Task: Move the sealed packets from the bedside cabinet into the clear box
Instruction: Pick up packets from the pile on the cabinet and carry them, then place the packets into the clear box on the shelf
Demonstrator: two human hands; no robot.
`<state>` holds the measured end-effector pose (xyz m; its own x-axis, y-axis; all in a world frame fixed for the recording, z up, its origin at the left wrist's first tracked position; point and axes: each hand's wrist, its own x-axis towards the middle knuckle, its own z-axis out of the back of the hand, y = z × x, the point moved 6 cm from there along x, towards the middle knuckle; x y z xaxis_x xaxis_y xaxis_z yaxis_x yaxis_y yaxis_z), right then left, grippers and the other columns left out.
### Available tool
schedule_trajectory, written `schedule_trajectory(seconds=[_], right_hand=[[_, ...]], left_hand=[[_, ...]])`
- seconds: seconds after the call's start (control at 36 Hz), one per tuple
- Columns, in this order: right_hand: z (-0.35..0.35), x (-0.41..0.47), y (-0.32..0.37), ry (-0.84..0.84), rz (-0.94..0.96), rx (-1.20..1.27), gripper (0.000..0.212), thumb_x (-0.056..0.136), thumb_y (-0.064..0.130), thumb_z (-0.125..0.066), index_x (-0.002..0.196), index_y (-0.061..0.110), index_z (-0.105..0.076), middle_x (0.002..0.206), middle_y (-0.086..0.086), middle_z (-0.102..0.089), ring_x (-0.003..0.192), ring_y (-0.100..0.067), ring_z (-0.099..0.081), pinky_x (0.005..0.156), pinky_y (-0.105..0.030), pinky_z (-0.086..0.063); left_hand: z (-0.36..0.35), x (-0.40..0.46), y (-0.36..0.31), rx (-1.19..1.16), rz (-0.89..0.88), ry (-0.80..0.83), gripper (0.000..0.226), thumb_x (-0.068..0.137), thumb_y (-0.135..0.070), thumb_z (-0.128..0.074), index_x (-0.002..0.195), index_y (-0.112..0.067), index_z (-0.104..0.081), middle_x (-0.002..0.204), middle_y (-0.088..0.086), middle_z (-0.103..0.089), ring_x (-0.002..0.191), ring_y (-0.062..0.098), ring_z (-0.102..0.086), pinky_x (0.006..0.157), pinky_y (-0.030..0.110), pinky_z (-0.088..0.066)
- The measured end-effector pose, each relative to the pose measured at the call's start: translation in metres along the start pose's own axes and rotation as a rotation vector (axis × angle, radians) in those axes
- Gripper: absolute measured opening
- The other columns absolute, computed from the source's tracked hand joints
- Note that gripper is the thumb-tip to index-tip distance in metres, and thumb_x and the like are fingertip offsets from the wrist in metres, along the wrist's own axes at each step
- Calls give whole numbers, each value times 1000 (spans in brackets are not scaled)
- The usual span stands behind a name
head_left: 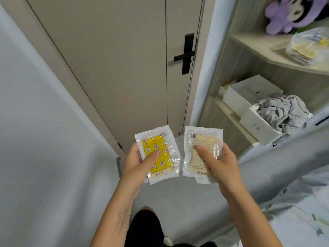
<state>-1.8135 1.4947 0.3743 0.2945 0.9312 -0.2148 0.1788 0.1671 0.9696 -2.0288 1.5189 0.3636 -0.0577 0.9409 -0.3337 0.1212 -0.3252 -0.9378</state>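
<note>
My left hand (135, 163) grips a sealed clear packet with a yellow patterned insert (157, 154), thumb across its front. A second packet edge shows behind it. In my right hand (219, 163) I hold a sealed clear packet with a beige printed insert (201, 141), thumb pressed on its front, with another packet edge peeking out below. Both packets are held side by side in front of me, above the grey floor. No clear box and no bedside cabinet are in view.
A closed beige door with a black handle (185, 55) is straight ahead. Open shelves (249, 43) on the right hold white boxes (249, 93), a grey cloth (283, 111), a bag of packets (309, 47) and a purple plush (292, 13). A floral bed cover (293, 211) lies lower right.
</note>
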Motion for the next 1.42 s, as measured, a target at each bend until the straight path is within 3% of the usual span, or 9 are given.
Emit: schedule_trajectory(seconds=[0.17, 0.61, 0.81, 0.94, 1.03, 1.08, 1.22, 1.33, 1.42], right_hand=[[38, 63, 8, -188, -26, 27, 15, 82, 13, -72, 96, 17, -67, 91, -2, -75, 83, -19, -72, 71, -37, -59], [123, 242, 83, -490, 43, 46, 17, 83, 13, -71, 99, 16, -66, 89, -1, -75, 80, -14, -72, 65, -23, -56], [184, 280, 100, -618, 16, 97, 24, 81, 13, -71, 105, 10, -66, 93, -6, -75, 86, -23, -72, 72, -32, -58], [235, 310, 133, -591, 69, 111, 28, 82, 16, -69, 109, 13, -62, 95, -5, -75, 85, -20, -72, 67, -27, -58], [263, 333, 162, -552, 173, 88, 35, 79, 20, -68, 112, 18, -57, 98, -2, -73, 88, -17, -71, 67, -24, -56], [281, 348, 185, -528, 250, 54, 41, 74, 24, -69, 110, 21, -51, 97, 0, -72, 88, -16, -71, 68, -24, -56], [322, 377, 230, -471, 363, -50, 59, 75, 29, -66, 123, 29, -32, 103, 2, -72, 88, -16, -71, 70, -30, -57], [351, 394, 259, -441, 412, -85, 76, 78, 29, -61, 141, 27, -18, 94, 13, -73, 79, -7, -69, 65, -21, -55], [352, 403, 269, -376, 440, -120, 76, 81, 26, -61, 144, 28, -20, 84, 9, -72, 66, -6, -67, 55, -19, -52]], left_hand=[[-62, 78, -15, 36, 50, 165, 28, 82, -6, -68, 106, -19, -61, 94, 0, -75, 83, 15, -73, 59, 27, -58], [-270, 277, -79, 175, 48, 535, 29, 81, -7, -69, 107, -18, -61, 94, 1, -74, 81, 18, -73, 58, 28, -59], [-377, 303, -81, 255, 56, 740, 31, 80, -8, -70, 105, -23, -60, 94, -4, -75, 83, 15, -73, 62, 28, -58], [-458, 307, -81, 270, -3, 864, 39, 81, -4, -69, 110, -25, -54, 94, -4, -73, 87, 10, -71, 63, 22, -57], [-507, 303, -93, 221, -71, 882, 55, 79, 0, -73, 120, -25, -45, 106, 6, -69, 97, 19, -68, 77, 32, -59], [-539, 302, -104, 159, -101, 868, 59, 73, -7, -75, 122, -22, -46, 104, 5, -71, 97, 20, -69, 77, 31, -59], [-609, 287, -132, 46, -103, 880, 29, 90, -5, -56, 118, -15, -57, 101, 2, -74, 96, 18, -70, 73, 27, -57], [-653, 277, -145, -93, -12, 868, 41, 84, -34, -52, 123, -23, -59, 111, 0, -72, 106, 17, -67, 93, 42, -51], [-668, 271, -150, -90, -29, 897, 55, 84, -50, -60, 132, -26, -51, 122, -3, -66, 113, 13, -63, 99, 39, -48]])
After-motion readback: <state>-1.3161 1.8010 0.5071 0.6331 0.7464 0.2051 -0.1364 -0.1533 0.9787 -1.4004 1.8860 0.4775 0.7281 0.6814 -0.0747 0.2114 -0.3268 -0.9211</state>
